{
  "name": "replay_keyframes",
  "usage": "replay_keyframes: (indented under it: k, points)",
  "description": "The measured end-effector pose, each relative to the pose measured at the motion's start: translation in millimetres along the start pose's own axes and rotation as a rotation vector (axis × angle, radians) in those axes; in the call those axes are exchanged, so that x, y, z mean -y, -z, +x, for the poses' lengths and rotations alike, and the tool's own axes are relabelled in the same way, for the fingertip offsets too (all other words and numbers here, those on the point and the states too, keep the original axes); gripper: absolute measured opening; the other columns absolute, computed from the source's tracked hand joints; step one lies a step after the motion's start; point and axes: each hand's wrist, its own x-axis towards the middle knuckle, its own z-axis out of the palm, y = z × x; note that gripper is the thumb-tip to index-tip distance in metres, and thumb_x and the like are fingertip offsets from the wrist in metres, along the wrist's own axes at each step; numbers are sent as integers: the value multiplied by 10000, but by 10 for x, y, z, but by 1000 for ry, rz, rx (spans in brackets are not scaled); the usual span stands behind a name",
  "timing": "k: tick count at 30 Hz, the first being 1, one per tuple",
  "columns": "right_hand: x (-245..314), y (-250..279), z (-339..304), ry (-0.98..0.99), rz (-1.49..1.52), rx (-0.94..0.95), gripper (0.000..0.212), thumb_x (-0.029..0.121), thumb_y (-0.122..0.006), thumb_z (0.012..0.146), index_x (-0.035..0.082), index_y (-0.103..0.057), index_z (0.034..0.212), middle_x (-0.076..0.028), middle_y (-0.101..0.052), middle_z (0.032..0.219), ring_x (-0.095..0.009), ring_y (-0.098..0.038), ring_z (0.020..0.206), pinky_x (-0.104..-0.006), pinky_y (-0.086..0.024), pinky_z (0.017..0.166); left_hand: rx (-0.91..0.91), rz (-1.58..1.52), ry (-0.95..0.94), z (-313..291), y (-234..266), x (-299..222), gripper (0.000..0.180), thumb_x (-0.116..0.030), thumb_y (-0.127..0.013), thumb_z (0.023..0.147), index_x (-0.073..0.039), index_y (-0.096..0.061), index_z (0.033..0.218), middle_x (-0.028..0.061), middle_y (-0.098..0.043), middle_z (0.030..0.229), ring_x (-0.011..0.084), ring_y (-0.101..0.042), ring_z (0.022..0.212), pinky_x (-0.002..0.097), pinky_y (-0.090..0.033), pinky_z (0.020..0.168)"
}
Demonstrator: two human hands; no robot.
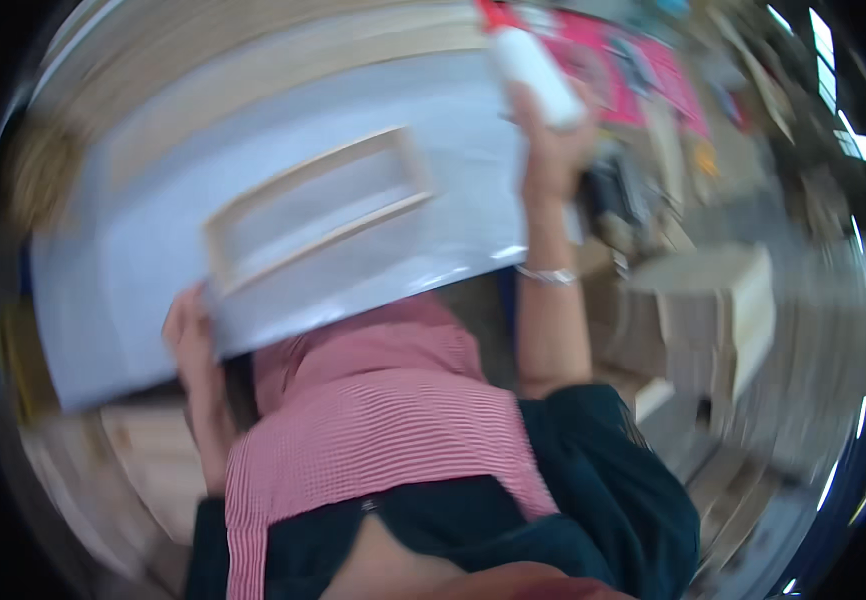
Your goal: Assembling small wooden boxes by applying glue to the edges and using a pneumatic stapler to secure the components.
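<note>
My right hand point(558, 135) is raised over the right end of the worktable, fingers wrapped round a white squeeze bottle point(538, 75) with a red cap. The cap points away from me. A shallow rectangular wooden frame point(323, 240) lies slanted on the pale, shiny table covering point(133, 330). My left hand point(191, 335) is at the near edge of the table, close to the frame's near left corner. Its fingers are blurred, so I cannot tell whether they touch the frame or only the table edge.
Long wooden boards point(283, 50) run along the far side. A bright pink sheet point(618, 75) with blurred items on it is at the far right. A dark tool-like object point(618, 190) is beside my right wrist. Stacked wooden pieces point(703, 310) stand at the right.
</note>
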Motion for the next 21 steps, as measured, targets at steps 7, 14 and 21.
replay_keyframes:
  k: [7, 14, 21]
  points:
    - [433, -524, -1102, -160, 109, 427, 494, 229, -742, 885, 10, -492, 1251, -170, -587, 1111, -243, -627, 867, -299, -543, 633, -409, 538, -262, -21, 62, 453, 240, -168, -631, 954, -8, -609, 776, 33, -535, 648, 148, -431, 596, 313, -396, 578]
    - [596, -721, -1546, -168, -64, 768, 519, 285, -759, 877, 33, -514, 1258, -159, -609, 1078, -246, -630, 832, -276, -520, 585, -551, 785, -548, 169, 150, 743, 331, -232, -633, 963, -58, -546, 695, 38, -495, 615, 203, -457, 601, 342, -388, 635]
    - [582, -842, -1681, -80, -128, 891, 501, 241, -801, 851, 46, -527, 1222, -133, -588, 1085, -273, -640, 920, -331, -556, 741, -623, 760, -720, 231, 164, 843, 300, -244, -630, 959, -86, -572, 711, 20, -526, 674, 203, -485, 662, 336, -382, 695]
